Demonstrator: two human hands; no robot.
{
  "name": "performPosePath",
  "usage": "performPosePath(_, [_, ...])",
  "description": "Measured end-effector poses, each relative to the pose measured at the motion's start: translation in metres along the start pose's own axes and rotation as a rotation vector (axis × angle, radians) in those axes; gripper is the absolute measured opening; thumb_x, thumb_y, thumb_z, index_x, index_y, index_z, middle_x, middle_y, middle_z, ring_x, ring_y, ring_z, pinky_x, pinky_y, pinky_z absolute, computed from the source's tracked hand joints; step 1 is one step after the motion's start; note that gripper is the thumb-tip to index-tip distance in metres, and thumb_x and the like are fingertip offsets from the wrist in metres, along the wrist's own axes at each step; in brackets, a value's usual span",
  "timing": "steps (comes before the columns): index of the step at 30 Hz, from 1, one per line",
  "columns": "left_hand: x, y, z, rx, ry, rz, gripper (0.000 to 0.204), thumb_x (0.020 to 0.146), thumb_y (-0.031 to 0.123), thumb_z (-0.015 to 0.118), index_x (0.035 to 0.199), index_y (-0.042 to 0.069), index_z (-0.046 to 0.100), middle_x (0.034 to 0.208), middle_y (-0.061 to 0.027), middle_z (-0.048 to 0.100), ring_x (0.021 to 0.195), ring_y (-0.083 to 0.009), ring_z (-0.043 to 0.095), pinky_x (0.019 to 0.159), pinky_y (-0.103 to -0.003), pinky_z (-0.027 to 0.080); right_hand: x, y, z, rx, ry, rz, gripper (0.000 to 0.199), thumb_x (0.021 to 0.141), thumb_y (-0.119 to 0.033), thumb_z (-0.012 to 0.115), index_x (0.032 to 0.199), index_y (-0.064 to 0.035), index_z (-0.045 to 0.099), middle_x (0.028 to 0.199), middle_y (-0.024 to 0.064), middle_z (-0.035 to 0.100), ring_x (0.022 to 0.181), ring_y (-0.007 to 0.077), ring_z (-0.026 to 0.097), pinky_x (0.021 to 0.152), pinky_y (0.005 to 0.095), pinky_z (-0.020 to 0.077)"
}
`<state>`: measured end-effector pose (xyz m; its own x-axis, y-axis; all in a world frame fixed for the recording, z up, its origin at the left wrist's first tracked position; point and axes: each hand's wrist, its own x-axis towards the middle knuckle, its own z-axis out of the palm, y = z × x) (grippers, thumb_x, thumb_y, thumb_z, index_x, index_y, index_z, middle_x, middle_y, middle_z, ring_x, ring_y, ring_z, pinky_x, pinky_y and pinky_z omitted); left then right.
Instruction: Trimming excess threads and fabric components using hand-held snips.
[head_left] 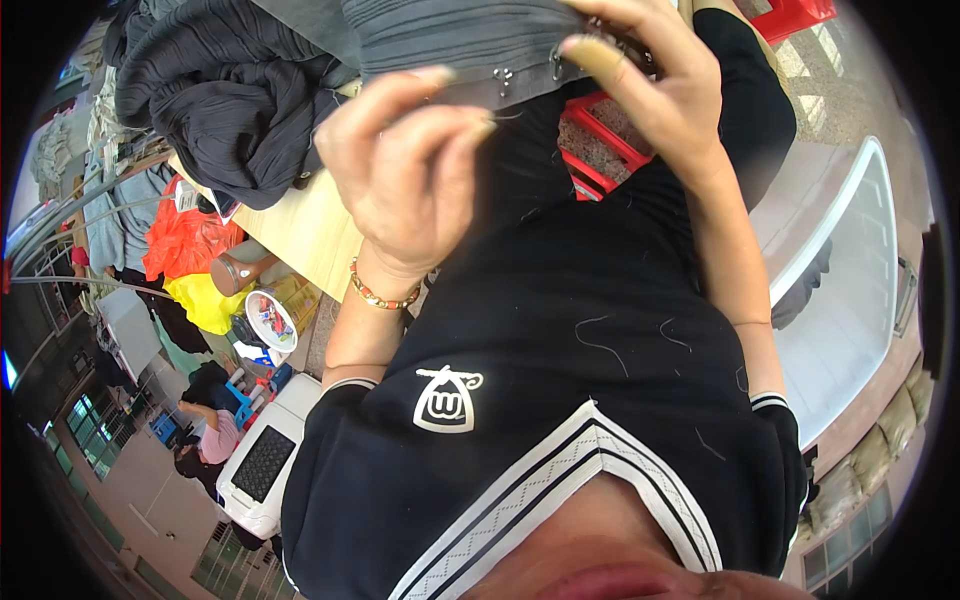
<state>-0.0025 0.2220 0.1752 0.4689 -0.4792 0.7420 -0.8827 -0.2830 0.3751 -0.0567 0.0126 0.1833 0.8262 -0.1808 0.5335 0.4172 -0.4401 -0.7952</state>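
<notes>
Both hands are up at top centre of the frame on a grey pleated fabric garment (470, 40) with small metal hook fasteners (503, 78) along its lower edge. Left hand (410, 170), with a beaded bracelet (382, 294) on its wrist, pinches the garment's edge between thumb and fingers. Right hand (650, 85) grips the same edge further right, fingers curled over it, a tan finger cot (597, 57) on one fingertip. The garment hangs just above the person's black short-sleeved shirt (560, 360). Upper left: a pile of dark grey pleated cloth (220, 90) lies on a pale wooden table (305, 230). A red plastic crate (600, 140) shows between the arms.
</notes>
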Motion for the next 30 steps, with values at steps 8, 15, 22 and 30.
performPosePath(8, [-0.013,-0.029,-0.010,-0.076,0.011,-0.222,0.026,0.075,0.004,0.075,0.097,0.004,0.060,0.097,-0.0100,0.056,0.090,-0.0231,0.056,0.080,-0.033,0.047,0.045,0.052,0.015,0.582,-0.158,0.576,0.024,0.088,-0.014,0.068,0.105,0.0023,0.066,0.088,-0.0002,0.066,0.077,0.0055,0.058,0.070,0.0187,0.0448])
performPosePath(15, [-0.017,-0.047,-0.019,-0.015,0.029,-0.252,0.014,0.080,-0.001,0.069,0.089,0.002,0.060,0.088,-0.0101,0.060,0.082,-0.0224,0.059,0.076,-0.032,0.047,0.083,0.021,0.021,0.490,-0.210,0.565,0.012,0.087,-0.014,0.068,0.092,-0.0036,0.069,0.074,-0.0053,0.061,0.062,0.0008,0.048,0.055,0.0159,0.0351])
performPosePath(22, [-0.029,-0.077,-0.029,0.064,-0.033,-0.344,0.008,0.080,0.002,0.069,0.084,0.001,0.062,0.087,-0.0099,0.061,0.083,-0.0249,0.059,0.076,-0.033,0.047,0.112,0.017,0.058,0.374,-0.288,0.455,0.012,0.086,-0.011,0.065,0.092,-0.0003,0.068,0.080,0.0002,0.065,0.071,0.0053,0.057,0.065,0.0186,0.0454])
performPosePath(30, [-0.008,-0.058,-0.031,0.082,0.061,-0.273,0.022,0.079,0.003,0.068,0.100,0.005,0.066,0.102,-0.0102,0.062,0.094,-0.0252,0.059,0.081,-0.034,0.047,0.095,0.006,0.041,0.179,-0.167,0.423,0.029,0.087,-0.009,0.067,0.113,0.0008,0.060,0.088,-0.0028,0.061,0.072,0.0033,0.054,0.062,0.0154,0.0413])
